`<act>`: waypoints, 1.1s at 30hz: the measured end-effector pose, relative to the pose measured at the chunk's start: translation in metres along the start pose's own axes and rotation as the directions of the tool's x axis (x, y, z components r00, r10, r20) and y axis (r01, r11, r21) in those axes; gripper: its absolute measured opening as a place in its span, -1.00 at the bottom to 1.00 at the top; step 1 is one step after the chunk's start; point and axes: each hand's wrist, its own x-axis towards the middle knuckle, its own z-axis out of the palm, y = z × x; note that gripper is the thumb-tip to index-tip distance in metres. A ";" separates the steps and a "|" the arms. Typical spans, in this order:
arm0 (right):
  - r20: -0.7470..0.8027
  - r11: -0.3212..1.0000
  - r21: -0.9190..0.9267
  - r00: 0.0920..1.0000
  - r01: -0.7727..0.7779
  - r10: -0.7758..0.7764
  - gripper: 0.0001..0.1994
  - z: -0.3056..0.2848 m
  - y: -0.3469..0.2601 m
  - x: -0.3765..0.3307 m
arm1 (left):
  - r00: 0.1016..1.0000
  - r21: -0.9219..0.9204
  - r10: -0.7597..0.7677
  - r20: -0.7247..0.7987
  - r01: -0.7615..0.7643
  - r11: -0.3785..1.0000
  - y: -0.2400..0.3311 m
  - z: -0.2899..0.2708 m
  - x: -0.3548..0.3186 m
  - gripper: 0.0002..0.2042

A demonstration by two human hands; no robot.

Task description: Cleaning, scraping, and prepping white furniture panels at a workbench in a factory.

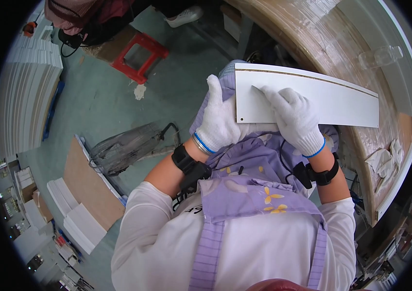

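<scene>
A long white panel (pixel 346 106) lies across my lap, its right end over the wrapped bench. A narrow brown groove (pixel 308 75) runs along its far edge, and a small dark hole (pixel 242 119) sits near its near left corner. My left hand (pixel 218 121), in a white knit glove, supports the panel's left end. Its thumb points up beside the edge, while the fingers go out of sight underneath. Over the panel's face, my gloved right hand (pixel 295 114) is closed on a small pointed metal blade (pixel 256 89), whose tip points left. The blade's handle is hidden in the fist.
A plastic-wrapped curved bench (pixel 342 43) stands at right, holding a clear cup (pixel 380 57) and crumpled white gloves (pixel 385 162). On the floor at left are a red stool (pixel 140 56), a dark mesh-like bundle (pixel 126 148), stacked white boards (pixel 26 104) and a brown board (pixel 89 179).
</scene>
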 end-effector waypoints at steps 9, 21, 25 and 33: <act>-0.131 0.994 0.100 0.989 -0.050 0.063 -0.56 -0.002 -0.011 -0.026 | 0.996 -0.087 0.011 0.088 -0.003 0.996 -0.001 0.004 0.002 0.10; -0.238 0.925 -0.194 0.930 -0.327 0.279 -0.47 0.003 -0.082 -0.010 | 0.999 0.023 0.039 -0.029 -0.038 0.999 -0.006 0.033 0.002 0.13; -0.072 0.965 -0.115 0.971 -0.234 0.227 -0.46 0.007 -0.099 -0.005 | 0.995 0.034 -0.004 0.102 0.001 0.999 -0.007 0.033 -0.005 0.10; -0.364 0.895 -0.201 0.878 -0.399 0.310 -0.49 0.007 -0.090 -0.013 | 0.998 0.007 0.022 0.061 -0.022 1.000 -0.006 0.037 0.001 0.05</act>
